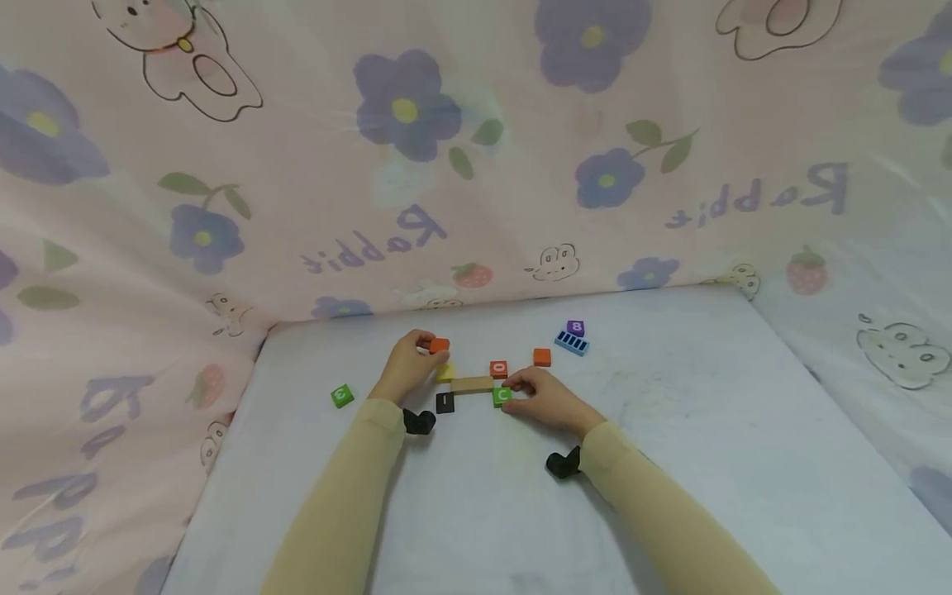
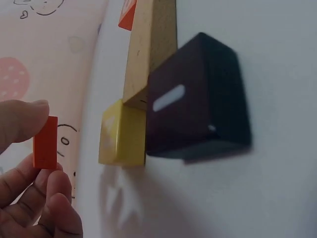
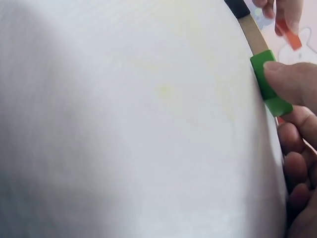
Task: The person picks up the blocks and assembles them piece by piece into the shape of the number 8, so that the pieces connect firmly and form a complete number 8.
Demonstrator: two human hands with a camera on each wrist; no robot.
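My left hand (image 1: 407,364) pinches an orange block (image 1: 440,345) between thumb and fingers, clear of the table in the left wrist view. Below it a yellow block (image 2: 121,134) and a black block (image 2: 198,99) with a white bar stand at one end of a plain wooden block (image 1: 472,385). At the other end of the wooden block are an orange block marked 0 (image 1: 498,368) and a green block with a white curved mark (image 1: 502,397). My right hand (image 1: 546,398) pinches this green block, its thumb on one face and the index finger at another.
To the left lies a green block marked 3 (image 1: 342,396). Farther back on the right are a plain orange block (image 1: 542,357), a blue slotted piece (image 1: 572,343) and a purple block marked 8 (image 1: 576,327). A patterned cloth (image 1: 506,198) rises behind the white table (image 1: 476,512).
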